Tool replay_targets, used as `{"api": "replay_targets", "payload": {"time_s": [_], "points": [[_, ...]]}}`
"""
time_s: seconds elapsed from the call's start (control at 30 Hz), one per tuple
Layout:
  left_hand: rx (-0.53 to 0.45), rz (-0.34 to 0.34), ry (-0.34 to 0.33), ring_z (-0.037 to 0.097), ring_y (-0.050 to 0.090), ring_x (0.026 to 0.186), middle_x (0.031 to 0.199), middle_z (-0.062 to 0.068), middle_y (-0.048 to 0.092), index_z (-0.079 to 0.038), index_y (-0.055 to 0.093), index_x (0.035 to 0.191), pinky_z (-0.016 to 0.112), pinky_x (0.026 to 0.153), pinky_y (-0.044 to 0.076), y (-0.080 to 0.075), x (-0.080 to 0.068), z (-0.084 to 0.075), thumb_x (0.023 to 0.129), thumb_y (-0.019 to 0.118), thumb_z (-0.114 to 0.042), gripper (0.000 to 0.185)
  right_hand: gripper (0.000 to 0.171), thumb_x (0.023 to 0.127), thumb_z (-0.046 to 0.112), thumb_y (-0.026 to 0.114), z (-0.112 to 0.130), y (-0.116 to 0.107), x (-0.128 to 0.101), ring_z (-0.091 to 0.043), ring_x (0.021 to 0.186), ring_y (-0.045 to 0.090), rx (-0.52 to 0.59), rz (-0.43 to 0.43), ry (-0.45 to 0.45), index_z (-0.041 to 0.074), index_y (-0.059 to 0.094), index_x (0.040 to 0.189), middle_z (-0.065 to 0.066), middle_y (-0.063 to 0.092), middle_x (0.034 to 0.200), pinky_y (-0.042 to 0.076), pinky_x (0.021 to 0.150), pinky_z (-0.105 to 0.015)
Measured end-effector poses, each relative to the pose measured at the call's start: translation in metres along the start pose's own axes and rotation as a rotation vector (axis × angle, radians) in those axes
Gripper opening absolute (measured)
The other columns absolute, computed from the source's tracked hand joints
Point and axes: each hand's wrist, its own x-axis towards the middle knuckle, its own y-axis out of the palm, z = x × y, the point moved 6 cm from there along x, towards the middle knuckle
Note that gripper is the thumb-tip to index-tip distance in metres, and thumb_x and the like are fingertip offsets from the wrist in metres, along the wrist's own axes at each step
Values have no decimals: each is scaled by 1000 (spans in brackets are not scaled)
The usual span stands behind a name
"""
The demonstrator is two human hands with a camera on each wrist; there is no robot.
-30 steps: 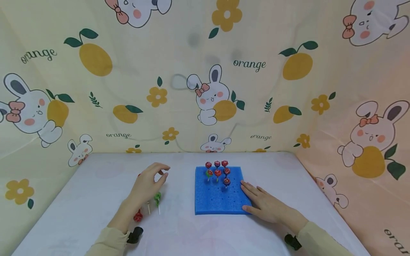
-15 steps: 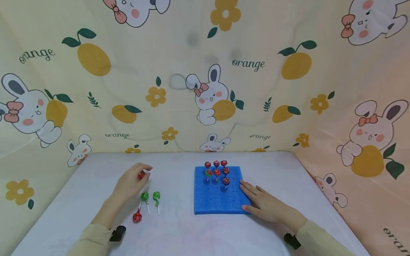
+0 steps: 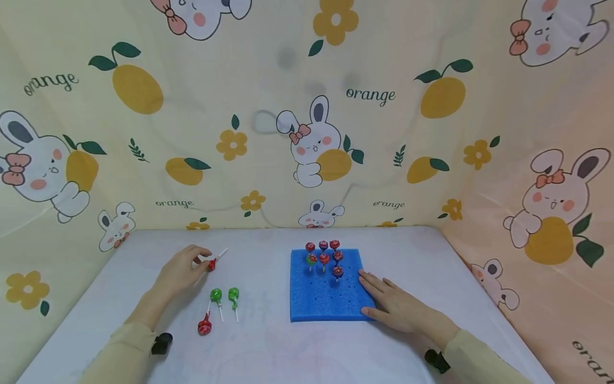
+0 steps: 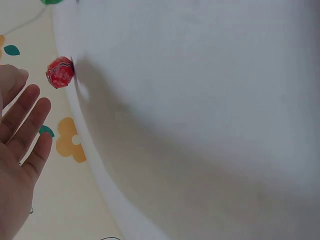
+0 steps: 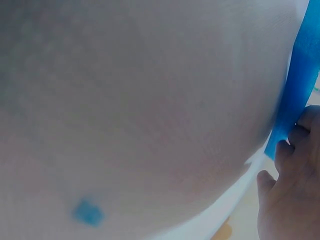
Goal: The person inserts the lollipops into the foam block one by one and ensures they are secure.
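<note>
Seven lollipops (image 3: 324, 258) stood in a blue foam board (image 3: 316, 300); the right hand (image 3: 395, 302), straight-fingered, touched its right edge; the left hand (image 3: 178, 273), fingers apart, hovered beside a red lollipop (image 3: 212, 265).

You've got seven lollipops (image 3: 324, 258) standing in that one blue foam board (image 3: 312, 304), by my count. Off the board you've got four more: two green ones (image 3: 216, 295), two red ones (image 3: 204, 325).
</note>
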Motion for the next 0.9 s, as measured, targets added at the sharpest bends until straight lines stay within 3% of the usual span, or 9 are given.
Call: {"api": "replay_targets", "payload": {"time_s": [0.3, 0.5, 0.9], "points": [[19, 86, -32, 30, 65, 100, 118, 15, 68, -3, 72, 119, 46, 79, 58, 6, 8, 5, 95, 74, -14, 27, 89, 101, 70, 43, 0, 0, -1, -31, 158, 19, -9, -3, 4, 12, 23, 166, -6, 16, 174, 18, 125, -60], [24, 114, -27, 28, 65, 97, 113, 12, 68, -5, 73, 115, 49, 81, 58, 13, 10, 10, 93, 77, -13, 24, 90, 101, 71, 44, 2, -1, -1, -31, 159, 19, -10, -1, 6, 12, 23, 166, -6, 16, 174, 18, 125, -59], [23, 149, -45, 23, 65, 94, 112, 11, 68, -3, 70, 122, 47, 84, 58, 22, 9, 14, 94, 77, -13, 30, 90, 101, 70, 42, 2, -2, -1, -32, 158, 19, -11, -10, -18, 10, 24, 165, -8, 16, 173, 19, 125, -60]]}}
